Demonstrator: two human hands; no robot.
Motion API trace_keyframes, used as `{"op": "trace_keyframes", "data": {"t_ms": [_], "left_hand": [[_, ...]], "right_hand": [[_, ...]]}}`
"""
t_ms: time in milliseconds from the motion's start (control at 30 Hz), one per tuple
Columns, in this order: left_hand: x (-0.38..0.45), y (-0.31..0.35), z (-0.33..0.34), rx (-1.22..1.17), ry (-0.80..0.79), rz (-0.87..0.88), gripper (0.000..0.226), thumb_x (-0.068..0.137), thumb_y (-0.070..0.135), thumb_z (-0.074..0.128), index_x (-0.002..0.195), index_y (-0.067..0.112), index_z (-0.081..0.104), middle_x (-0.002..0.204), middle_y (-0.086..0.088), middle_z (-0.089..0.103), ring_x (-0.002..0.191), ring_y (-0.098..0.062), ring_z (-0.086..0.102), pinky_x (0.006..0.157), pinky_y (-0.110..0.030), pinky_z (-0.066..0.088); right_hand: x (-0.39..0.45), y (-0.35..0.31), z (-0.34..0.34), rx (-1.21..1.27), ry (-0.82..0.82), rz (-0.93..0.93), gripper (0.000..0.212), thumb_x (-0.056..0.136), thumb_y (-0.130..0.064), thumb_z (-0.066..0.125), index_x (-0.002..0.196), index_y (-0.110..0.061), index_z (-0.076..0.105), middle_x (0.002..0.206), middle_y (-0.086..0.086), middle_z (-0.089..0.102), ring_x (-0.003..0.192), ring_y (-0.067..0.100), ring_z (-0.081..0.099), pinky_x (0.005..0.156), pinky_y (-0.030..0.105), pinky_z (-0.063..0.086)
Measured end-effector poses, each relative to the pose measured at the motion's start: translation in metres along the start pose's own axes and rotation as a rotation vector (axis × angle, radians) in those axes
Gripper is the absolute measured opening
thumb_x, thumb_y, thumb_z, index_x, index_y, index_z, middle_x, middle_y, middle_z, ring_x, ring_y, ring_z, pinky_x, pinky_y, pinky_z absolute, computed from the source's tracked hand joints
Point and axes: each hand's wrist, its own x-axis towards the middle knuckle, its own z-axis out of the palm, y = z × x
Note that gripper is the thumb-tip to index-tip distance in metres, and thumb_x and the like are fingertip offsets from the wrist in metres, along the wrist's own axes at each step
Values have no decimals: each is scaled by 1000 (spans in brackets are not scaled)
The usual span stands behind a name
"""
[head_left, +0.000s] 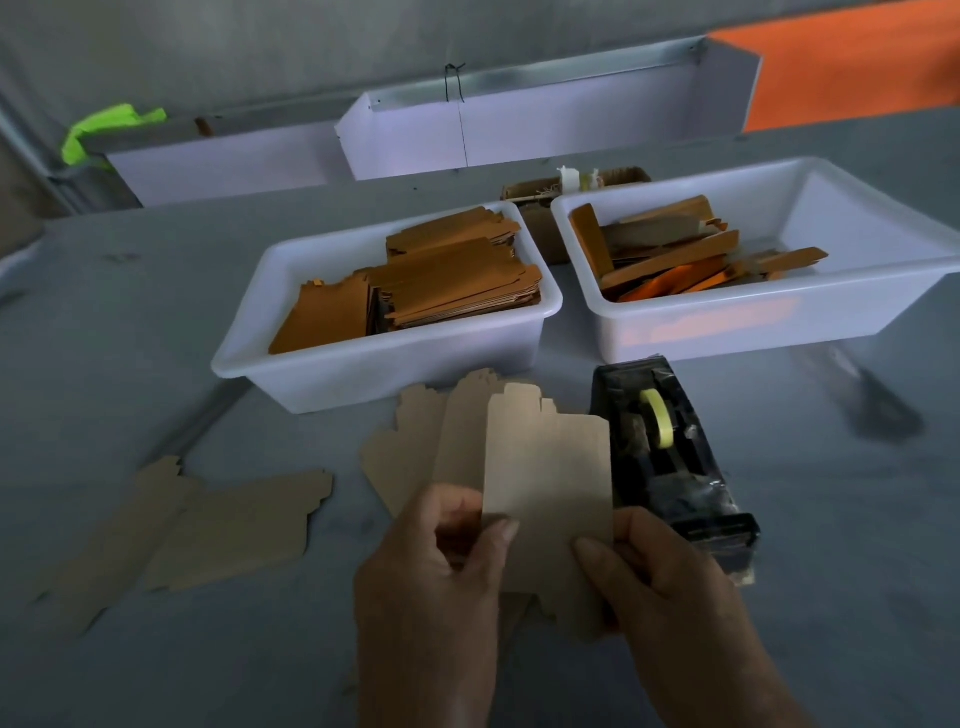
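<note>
Holding a flat, matte tan cardboard blank (545, 483) upright over the grey table (130, 364): left hand (431, 582) and right hand (670, 587) each pinch its lower edges. Notched tabs along top; black tape dispenser (675, 467) just beside it

Tan card, grey table, orange-brown stock in white tubs

The cardboard blank (545, 467) is plain light tan, unprinted, like the flat blanks (228, 519) at nine o'clock on the dull grey table (130, 338). The white tub (374, 374) at twelve o'clock holds orange-brown card stacks (457, 275); the second white tub (779, 317) at two o'clock holds folded pieces (670, 260) in orange-brown, bright orange and grey-tan. The tape dispenser (675, 467) at three o'clock is black, its tape roll (657, 418) pale yellow. At eleven o'clock lies a neon yellow-green cloth (104, 130), at one o'clock an orange panel (857, 62), between them a white trough (571, 119).
</note>
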Motion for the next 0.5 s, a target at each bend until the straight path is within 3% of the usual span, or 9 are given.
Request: {"op": "trace_keyframes", "data": {"t_ms": [100,200,267,367,500], "left_hand": [[-1,4,4,79,92,90,16,71,24,78,68,28,62,68,11,65,68,0,60,59,-13,47],[-1,6,7,271,111,204,16,74,19,78,69,22,62,69,7,64,63,-12,61,59,-33,51],[-1,5,9,400,113,304,18,71,13,80,68,15,63,63,1,61,55,-21,60,49,-32,47],[-1,3,12,544,134,384,22,69,10,81,61,11,60,56,-3,56,45,-23,55,40,-26,39],[0,-5,15,649,202,479,24,67,3,82,59,10,60,66,-7,58,59,-28,59,43,-32,47]], "right_hand": [[0,2,0,-27,23,-14,5,85,-27,63,82,-31,61,70,-22,69,65,-3,62,62,27,55],[1,5,3,-63,38,-51,10,87,-27,62,82,-35,57,69,-23,68,66,-5,62,57,16,51],[1,6,4,-83,42,-72,17,87,-26,62,88,-40,54,69,-26,67,69,-6,63,56,11,49],[1,7,6,-98,39,-77,41,88,-24,61,124,-38,47,88,-18,72,84,5,67,65,11,49],[0,9,9,-154,31,-68,67,88,-18,61,143,-34,27,79,-23,66,100,14,64,60,0,36]]}}
